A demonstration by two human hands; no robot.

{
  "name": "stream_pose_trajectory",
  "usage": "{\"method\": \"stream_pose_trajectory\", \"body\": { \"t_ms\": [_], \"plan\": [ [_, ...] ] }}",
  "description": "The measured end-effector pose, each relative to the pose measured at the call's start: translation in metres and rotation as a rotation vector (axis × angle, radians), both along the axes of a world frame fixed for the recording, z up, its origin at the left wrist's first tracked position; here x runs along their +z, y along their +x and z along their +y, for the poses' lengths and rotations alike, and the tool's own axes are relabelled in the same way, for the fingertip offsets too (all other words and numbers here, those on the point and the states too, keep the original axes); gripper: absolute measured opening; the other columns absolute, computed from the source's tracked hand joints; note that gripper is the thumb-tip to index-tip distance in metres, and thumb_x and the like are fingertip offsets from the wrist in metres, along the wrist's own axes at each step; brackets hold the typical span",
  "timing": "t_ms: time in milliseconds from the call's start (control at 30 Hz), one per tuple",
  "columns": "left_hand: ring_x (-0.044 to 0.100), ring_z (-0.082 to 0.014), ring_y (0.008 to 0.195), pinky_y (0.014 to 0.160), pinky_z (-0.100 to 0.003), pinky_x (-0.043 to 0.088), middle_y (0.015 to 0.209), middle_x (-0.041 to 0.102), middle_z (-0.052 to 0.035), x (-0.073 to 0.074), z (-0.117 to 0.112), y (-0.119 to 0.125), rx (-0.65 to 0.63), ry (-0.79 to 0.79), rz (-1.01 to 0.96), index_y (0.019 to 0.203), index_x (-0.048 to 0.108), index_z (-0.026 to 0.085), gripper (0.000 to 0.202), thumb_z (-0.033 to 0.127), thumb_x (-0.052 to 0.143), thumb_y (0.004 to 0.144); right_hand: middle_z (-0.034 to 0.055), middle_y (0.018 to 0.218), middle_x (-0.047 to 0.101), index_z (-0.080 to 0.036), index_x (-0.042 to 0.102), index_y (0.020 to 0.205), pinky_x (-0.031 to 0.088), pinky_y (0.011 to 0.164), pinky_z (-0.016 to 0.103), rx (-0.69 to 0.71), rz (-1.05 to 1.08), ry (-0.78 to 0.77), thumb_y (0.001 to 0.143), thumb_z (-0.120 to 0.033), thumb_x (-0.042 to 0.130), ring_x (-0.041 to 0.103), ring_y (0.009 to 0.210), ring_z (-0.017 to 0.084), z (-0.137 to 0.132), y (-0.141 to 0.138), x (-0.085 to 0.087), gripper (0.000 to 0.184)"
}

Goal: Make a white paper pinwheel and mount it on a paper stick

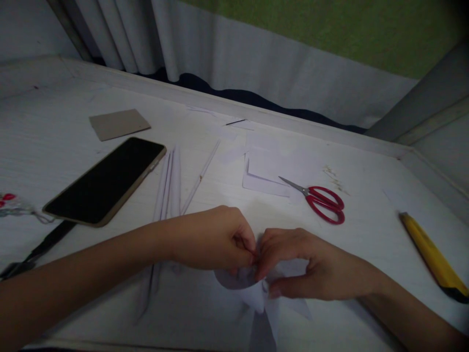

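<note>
Near the front of the white table, both hands meet over a folded white paper piece [252,296] with pointed, petal-like parts spreading downward. My left hand [216,239] is closed, thumb and forefinger pinching the paper's upper edge. Beside it, my right hand [304,264] curves over the paper from the right, its fingertips pressed on the top and its thumb lower down at the side. The spot where the fingertips meet is partly hidden. Under and beyond my left forearm lie several rolled white paper tubes [172,183].
Red-handled scissors [325,203] lie beside paper sheets [271,166]. A yellow cutter knife [432,254] is at the right. On the left are a phone [110,181], a grey-brown card [120,123] and a beaded charm [10,203]. A thin stick [201,178] lies by the tubes; a curtain [256,54] hangs behind.
</note>
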State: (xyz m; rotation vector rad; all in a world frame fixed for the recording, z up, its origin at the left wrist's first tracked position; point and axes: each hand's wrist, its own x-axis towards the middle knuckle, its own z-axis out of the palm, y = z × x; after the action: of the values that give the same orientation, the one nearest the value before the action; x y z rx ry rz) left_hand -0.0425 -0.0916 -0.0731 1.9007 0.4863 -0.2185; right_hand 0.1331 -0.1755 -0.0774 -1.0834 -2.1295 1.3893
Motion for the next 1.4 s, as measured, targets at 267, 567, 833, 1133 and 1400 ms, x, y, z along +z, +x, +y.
{"method": "stream_pose_trajectory", "body": {
  "t_ms": [267,567,833,1133,1400],
  "plan": [
    [0.058,-0.0122,0.056,0.049,-0.017,0.042,0.057,0.060,0.0002,-0.003,0.000,0.001,0.015,-0.213,0.076,0.067,0.064,0.013,0.020,0.011,0.044,0.068,0.0069,0.089,0.063,-0.012,0.063,0.092,0.044,0.077,0.028,0.005,0.007,-0.005,0.072,-0.016,0.062,0.056,0.085,0.014,0.001,-0.001,0.000,0.020],
    [0.058,-0.0112,0.058,0.053,-0.018,0.044,0.059,0.060,0.0002,-0.007,0.002,0.000,0.047,-0.364,0.109,0.068,0.062,0.013,0.017,0.012,0.045,0.072,0.0074,0.090,0.063,-0.011,0.063,0.092,0.044,0.077,0.027,-0.011,0.025,0.009,0.072,-0.015,0.062,0.056,0.085,0.013,0.000,-0.001,-0.003,0.021],
    [0.057,-0.0096,0.060,0.056,-0.018,0.044,0.063,0.060,0.0010,-0.010,0.004,0.001,0.021,-0.440,0.124,0.071,0.061,0.012,0.015,0.009,0.047,0.071,0.0077,0.088,0.063,-0.010,0.063,0.092,0.044,0.075,0.026,-0.011,0.037,0.019,0.072,-0.013,0.062,0.056,0.083,0.013,0.000,-0.002,-0.004,0.021],
    [0.057,-0.0103,0.060,0.056,-0.019,0.044,0.061,0.059,0.0012,-0.011,0.002,0.003,0.028,-0.451,0.130,0.069,0.060,0.013,0.016,0.009,0.044,0.070,0.0079,0.086,0.063,-0.009,0.064,0.091,0.045,0.075,0.026,-0.011,0.047,0.007,0.072,-0.013,0.062,0.057,0.083,0.013,0.000,-0.001,-0.005,0.019],
    [0.058,-0.0116,0.059,0.054,-0.019,0.044,0.059,0.058,0.0013,-0.013,0.000,0.004,0.016,-0.356,0.118,0.067,0.059,0.013,0.016,0.011,0.043,0.069,0.0071,0.086,0.063,-0.010,0.065,0.090,0.045,0.074,0.025,-0.034,0.014,-0.003,0.072,-0.014,0.062,0.057,0.081,0.013,0.001,-0.004,-0.005,0.019]
  ]
}}
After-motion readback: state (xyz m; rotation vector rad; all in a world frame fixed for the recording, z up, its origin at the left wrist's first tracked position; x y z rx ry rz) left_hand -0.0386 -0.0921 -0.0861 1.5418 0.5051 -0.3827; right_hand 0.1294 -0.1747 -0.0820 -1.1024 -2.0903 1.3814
